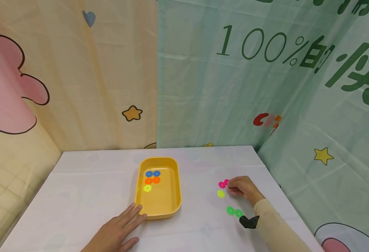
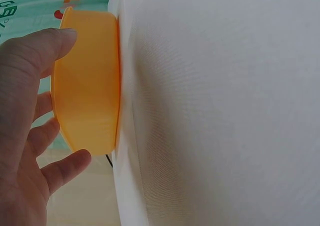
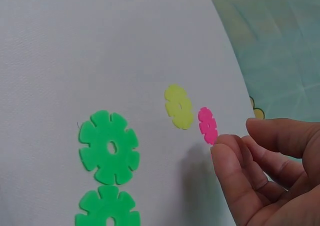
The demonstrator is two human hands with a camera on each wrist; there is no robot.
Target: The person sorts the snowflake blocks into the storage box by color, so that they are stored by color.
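My left hand (image 1: pixel 118 229) rests at the near left corner of a yellow tray (image 1: pixel 171 212), fingers spread and fingertips right at the rim. The left wrist view shows the thumb (image 2: pixel 60 41) and fingers against the tray's outer wall (image 2: pixel 90 86). On the right, my right hand (image 1: pixel 243 186) is loosely curled beside two pink flower-shaped discs (image 1: pixel 222 184), its fingertips overlapping one of them. In the right wrist view a gap shows between thumb and index finger, with nothing visible in it. A yellow disc (image 1: pixel 220 194) and two green discs (image 3: pixel 109 147) lie nearer me.
Inside the tray, along its left side, lie two blue discs (image 1: pixel 152 173), two orange discs (image 1: pixel 152 180) and one yellow disc (image 1: pixel 147 188). A black band (image 1: pixel 249 222) shows by the right sleeve (image 1: pixel 274 224). Printed curtains (image 1: pixel 187 87) hang behind the white table (image 1: pixel 86 182).
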